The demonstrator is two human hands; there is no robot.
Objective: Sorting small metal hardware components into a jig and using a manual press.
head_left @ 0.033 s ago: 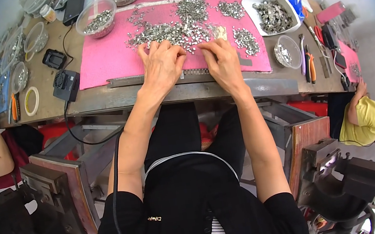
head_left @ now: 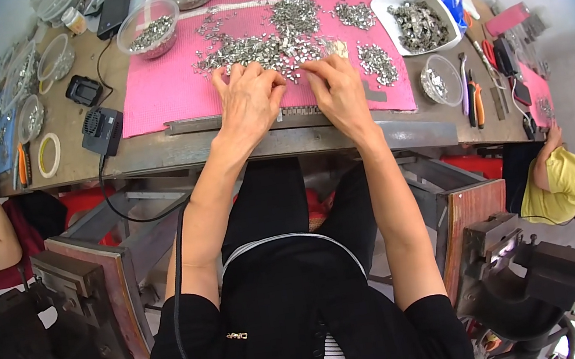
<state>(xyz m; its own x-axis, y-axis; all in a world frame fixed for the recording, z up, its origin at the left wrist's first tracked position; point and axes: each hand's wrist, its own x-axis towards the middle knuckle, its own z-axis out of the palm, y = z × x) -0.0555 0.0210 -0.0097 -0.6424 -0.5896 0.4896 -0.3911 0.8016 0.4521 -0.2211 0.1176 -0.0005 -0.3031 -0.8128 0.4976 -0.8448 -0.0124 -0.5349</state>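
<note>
Small silvery metal pieces (head_left: 249,49) lie in a loose heap on a pink ribbed mat (head_left: 153,99). My left hand (head_left: 247,107) rests at the heap's near edge, its fingers bent and closed downward among the pieces. To the right, my right hand (head_left: 341,90) has thumb and forefinger drawn together beside the same edge. Whatever is in either hand's fingertips is too small or hidden to make out. Between my wrists, a narrow metal strip with a row of small slots (head_left: 301,111) lies along the bench edge, partly covered by my left hand.
Clear tubs of metal pieces (head_left: 149,33) line the mat's far side. A white tray (head_left: 389,23) of darker pieces, a small round tub (head_left: 440,79) and orange-handled pliers (head_left: 479,102) sit right. A black charger (head_left: 101,129) with its cable is left. Co-workers sit at both sides.
My right hand has shifted very slightly to the left and away from me, toward the heap. My left hand stays in place.
</note>
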